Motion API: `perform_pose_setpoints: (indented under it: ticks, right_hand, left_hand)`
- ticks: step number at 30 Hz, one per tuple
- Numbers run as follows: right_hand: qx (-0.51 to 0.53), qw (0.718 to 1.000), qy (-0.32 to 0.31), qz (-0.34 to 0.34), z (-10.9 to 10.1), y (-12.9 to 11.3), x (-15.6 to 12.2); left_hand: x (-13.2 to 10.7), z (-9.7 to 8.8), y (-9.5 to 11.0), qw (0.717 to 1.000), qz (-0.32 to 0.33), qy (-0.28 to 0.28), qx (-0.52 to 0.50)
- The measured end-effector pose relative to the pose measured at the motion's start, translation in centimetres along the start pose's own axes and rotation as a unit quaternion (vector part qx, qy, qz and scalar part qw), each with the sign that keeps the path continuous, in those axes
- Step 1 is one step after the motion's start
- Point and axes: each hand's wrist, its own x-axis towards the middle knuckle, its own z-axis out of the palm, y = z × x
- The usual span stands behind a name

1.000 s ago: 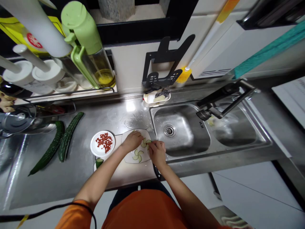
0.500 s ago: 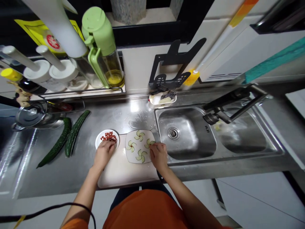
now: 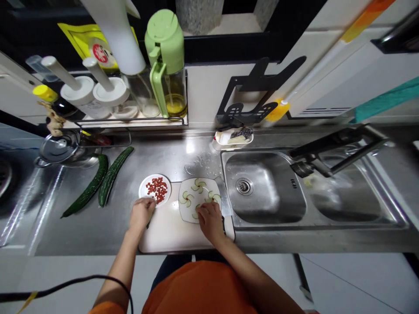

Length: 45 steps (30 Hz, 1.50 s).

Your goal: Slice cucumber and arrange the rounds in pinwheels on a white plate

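My left hand (image 3: 141, 213) is curled at the near rim of a small round white plate (image 3: 144, 192) that holds red berry bits (image 3: 157, 188). What its fingers pinch is hidden. My right hand (image 3: 209, 220) rests with bent fingers on the near edge of a square white plate (image 3: 183, 209). That plate carries cucumber slices (image 3: 198, 186) arranged in pinwheels, and the fingertips cover the nearest one. Both plates lie at the far end of a white cutting board (image 3: 166, 237).
Two whole cucumbers (image 3: 98, 183) lie on the steel counter (image 3: 81, 226) to the left, near a pot lid (image 3: 60, 149). A double sink (image 3: 265, 196) with a faucet (image 3: 327, 152) lies to the right. Behind stand a bottle rack with a green-capped oil bottle (image 3: 167, 65) and a soap dish (image 3: 233, 138).
My left hand left the square plate and moved left to the small plate of red bits. My right hand slid to the square plate's near edge. The view shifted left.
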Motion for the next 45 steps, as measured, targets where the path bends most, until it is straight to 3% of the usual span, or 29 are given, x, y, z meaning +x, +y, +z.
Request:
perform_pose_setpoints:
  ticks: [14, 26, 34, 41, 45]
  right_hand:
    - [-0.001, 1.000, 0.003, 0.005, 0.3, 0.0, -0.8]
    - [0.001, 1.000, 0.004, 0.008, 0.5, 0.1, -0.9]
    - [-0.002, 1.000, 0.001, 0.006, 0.2, -0.1, -1.0]
    - [-0.005, 1.000, -0.002, 0.011, -0.1, 0.1, -1.2]
    - [-0.014, 1.000, -0.007, 0.019, -0.3, 0.2, -1.3]
  left_hand:
    - [1.7, 0.4, 0.8, 0.998, -0.041, -0.031, 0.029]
    - [1.3, 0.1, 0.2, 0.996, -0.075, -0.031, -0.027]
    - [1.8, 0.5, 1.2, 0.995, -0.089, -0.038, 0.017]
    - [1.4, -0.7, 1.1, 0.991, -0.123, -0.044, -0.029]
    - [0.6, -1.3, 1.1, 0.994, -0.091, -0.009, -0.053]
